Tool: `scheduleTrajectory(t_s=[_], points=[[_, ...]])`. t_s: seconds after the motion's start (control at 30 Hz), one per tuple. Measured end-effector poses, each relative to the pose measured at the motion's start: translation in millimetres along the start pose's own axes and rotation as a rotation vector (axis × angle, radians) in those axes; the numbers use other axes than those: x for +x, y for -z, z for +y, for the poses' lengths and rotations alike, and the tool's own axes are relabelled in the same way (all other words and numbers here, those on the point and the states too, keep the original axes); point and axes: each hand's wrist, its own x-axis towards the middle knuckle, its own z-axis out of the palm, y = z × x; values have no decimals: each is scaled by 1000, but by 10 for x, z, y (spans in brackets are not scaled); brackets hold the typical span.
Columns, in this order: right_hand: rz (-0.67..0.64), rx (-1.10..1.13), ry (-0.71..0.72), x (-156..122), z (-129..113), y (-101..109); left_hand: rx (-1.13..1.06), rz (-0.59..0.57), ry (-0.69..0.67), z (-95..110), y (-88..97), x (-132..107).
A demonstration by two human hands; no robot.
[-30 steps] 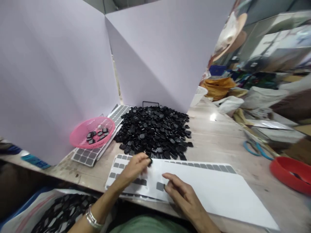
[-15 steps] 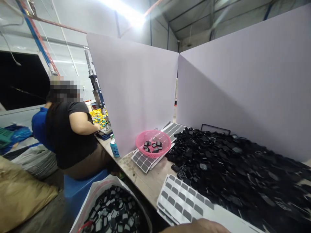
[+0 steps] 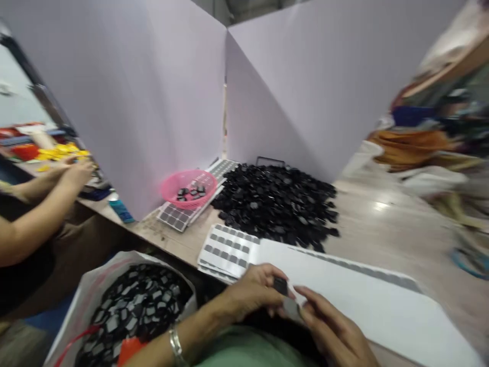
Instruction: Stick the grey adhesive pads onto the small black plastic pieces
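Note:
My left hand point(image 3: 252, 290) pinches a small black square piece point(image 3: 280, 285) near the table's front edge. My right hand point(image 3: 331, 331) meets it from the right, with its fingertips on a grey sticker point(image 3: 292, 307) against that piece. Both hands hover over a white sticker sheet point(image 3: 344, 290) that carries rows of grey squares. A large heap of black pieces point(image 3: 278, 201) lies just beyond the sheet.
A pink basket point(image 3: 188, 187) with a few black pieces sits on more sticker sheets point(image 3: 173, 216) at left. A bag full of finished pieces point(image 3: 130, 306) stands below the table edge. White divider panels point(image 3: 153, 92) back the table. Another person's arms point(image 3: 42, 193) work at far left.
The view swung left to the neighbour and back. My hands moved from the sheet's middle to the near edge. The left hand now holds a black piece against the right hand's sticker.

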Motion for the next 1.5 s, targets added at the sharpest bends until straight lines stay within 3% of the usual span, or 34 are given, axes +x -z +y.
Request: scheduleTrajectory(t_s=[0.13, 0.23, 0.33, 0.7, 1.2, 1.37, 1.5], points=[[180, -161, 232, -70, -159, 10, 44, -66, -4, 14, 1, -16], [193, -250, 385, -79, -211, -38, 44, -82, 42, -7, -30, -18], [187, -319, 441, -75, -220, -70, 49, -82, 75, -11, -70, -12], [113, -469, 455, -70, -246, -43, 50, -97, 86, -22, -92, 22], [137, -597, 445, -46, -166, -68, 120, -66, 87, -32, -139, 79], [165, -635, 449, -21, -129, -127, 215, -31, 92, -22, -144, 94], [111, -704, 419, 22, -217, -190, 363, 29, 18, -30, -115, 105]])
